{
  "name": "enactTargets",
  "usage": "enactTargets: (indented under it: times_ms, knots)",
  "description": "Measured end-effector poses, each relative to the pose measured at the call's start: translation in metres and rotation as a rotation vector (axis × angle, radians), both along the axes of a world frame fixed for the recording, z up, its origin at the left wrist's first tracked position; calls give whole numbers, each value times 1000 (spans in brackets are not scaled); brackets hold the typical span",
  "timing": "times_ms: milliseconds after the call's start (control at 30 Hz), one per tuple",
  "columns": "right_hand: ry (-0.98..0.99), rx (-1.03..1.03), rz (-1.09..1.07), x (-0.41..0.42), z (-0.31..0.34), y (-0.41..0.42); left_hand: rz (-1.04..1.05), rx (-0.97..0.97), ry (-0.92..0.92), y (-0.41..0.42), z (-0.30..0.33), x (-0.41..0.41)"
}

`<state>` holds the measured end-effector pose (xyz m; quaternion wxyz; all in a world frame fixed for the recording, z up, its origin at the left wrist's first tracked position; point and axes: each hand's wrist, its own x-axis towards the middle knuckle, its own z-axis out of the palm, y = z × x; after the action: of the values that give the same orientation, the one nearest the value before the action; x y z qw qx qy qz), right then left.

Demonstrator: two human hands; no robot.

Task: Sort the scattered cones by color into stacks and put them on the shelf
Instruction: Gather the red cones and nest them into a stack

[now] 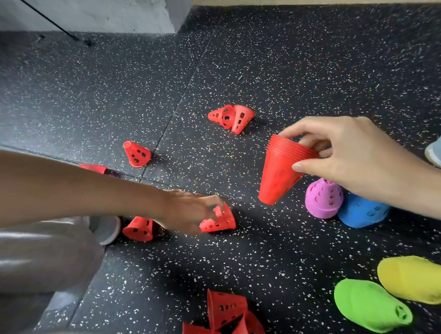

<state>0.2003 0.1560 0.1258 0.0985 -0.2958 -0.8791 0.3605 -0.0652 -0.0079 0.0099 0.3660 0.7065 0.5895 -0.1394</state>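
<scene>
Small red perforated plastic cone point(218, 219) lying on its side just below centre of the frame, on the dark speckled rubber floor point(283, 68). Left hand point(186, 211) reaching in from the left edge, fingers curled over the cone's narrow end, closing on it; full grip hard to confirm. Probably very light, thin-walled and slightly springy, so best taken by the rim or the narrow tip, gently. Right hand point(342, 158) at centre right, thumb and fingertips pinching the wide rims of a nested stack of red plastic cones point(282, 170), held narrow end down clear of the floor. More loose red cones scattered: 2 at upper centre point(231, 117), 1 at left centre point(137, 153), a heap at the bottom edge point(225, 320). Purple stack point(323, 199), blue stack point(362, 212), green stack point(371, 306) and yellow stack point(413, 277) lying at right
</scene>
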Motion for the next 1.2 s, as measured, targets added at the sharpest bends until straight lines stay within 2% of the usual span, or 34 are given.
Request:
enactTargets:
  times_ms: [167, 300, 467, 600, 900, 1033, 1200]
  knots:
    - [-31, 13, 0, -2, -2, 0, 19, 8, 31, -5, 1, 5]
    - [-23, 8, 0, -6, 0, -2, 49, 91, 11, -12, 9, 9]
    - [2, 33, 21, -13, 4, -4, 298, 266, -163, -18, 28, 22]
    - [56, 29, 16, -18, 6, -8, 412, 407, -259, -20, 64, 34]
    - [137, -7, 68, -38, 10, -29, 429, 614, -380, -17, 102, 43]
    - [113, -30, 114, -45, 9, -32, 420, 717, -354, -18, 109, 44]
    - [69, -93, 231, -47, 11, -36, 390, 753, -298, -27, 124, 44]
